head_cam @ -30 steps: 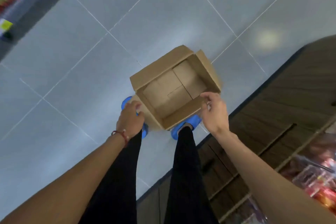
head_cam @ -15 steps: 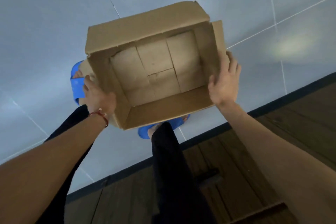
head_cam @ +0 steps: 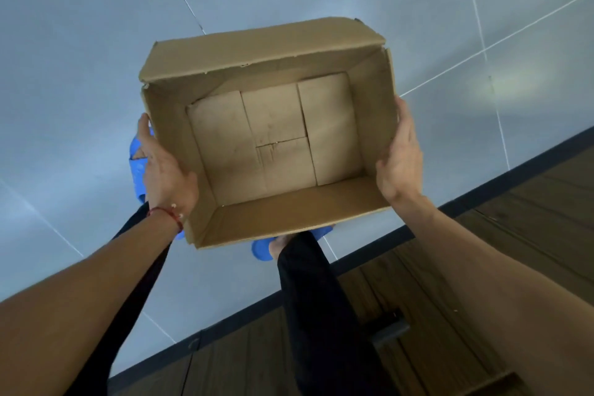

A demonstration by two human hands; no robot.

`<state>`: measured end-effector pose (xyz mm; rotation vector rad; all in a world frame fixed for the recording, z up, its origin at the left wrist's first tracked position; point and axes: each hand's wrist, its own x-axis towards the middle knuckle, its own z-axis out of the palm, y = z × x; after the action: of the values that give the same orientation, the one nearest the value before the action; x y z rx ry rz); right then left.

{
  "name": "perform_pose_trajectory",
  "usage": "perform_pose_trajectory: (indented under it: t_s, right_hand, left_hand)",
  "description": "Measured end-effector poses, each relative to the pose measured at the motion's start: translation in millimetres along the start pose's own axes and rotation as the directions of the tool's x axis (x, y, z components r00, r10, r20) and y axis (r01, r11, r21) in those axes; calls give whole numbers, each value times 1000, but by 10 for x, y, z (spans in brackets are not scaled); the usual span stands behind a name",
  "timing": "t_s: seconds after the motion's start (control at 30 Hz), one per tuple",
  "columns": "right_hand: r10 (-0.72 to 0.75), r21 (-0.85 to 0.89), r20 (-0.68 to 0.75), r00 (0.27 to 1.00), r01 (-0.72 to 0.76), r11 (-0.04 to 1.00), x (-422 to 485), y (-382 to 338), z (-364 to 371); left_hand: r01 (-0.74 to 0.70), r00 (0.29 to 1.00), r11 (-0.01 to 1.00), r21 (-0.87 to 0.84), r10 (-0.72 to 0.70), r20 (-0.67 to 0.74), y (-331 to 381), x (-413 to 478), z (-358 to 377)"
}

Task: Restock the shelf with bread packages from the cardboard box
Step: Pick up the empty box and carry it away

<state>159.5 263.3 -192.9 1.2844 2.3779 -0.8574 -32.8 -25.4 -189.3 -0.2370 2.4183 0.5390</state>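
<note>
1. Both my hands carry the cardboard box [head_cam: 289, 212] between them, above the grey tiled floor [head_cam: 80, 74].
2. My left hand [head_cam: 164, 170] lies flat on the box's left wall, fingers straight along the outside.
3. My right hand [head_cam: 401, 157] presses the right wall likewise, fingers straight, palm against the cardboard.
4. The box's open top faces me; inside I see its folded bottom flaps.
5. My blue slippers [head_cam: 136, 167] show beneath it.

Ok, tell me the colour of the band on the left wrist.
Red wristband, clearest in the head view.
</note>
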Motion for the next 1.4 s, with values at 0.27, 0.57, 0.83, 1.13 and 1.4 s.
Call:
perform_pose_trajectory:
  t_s: [0.27,0.57,0.83,1.13,1.4]
  right_hand:
    - [51,143,-76,996,-40,989,-887,-1135,-765]
    - [11,253,-163,987,31,967,-1801,-2543,-1664]
    - [-142,315,-171,975,191,930,-2273,-3413,-2339]
    - [-494,158,-72,867,499,852,-2737,-4222,-2720]
    - [-712,35,119,692,714,699,-3429,-5256,-2424]
  left_hand:
    - [-155,984,985,75,161,-74,501,-386,-1568]
    - [-285,946,958,-6,280,-163,803,-974,-3448]
    - [-291,910,955,-56,259,-323,694,-1641,-4454]
    - [-102,856,955,-280,-59,-514,-74,-2769,-4984]
    - [27,738,852,-522,-369,-564,-1112,-3563,-5276]
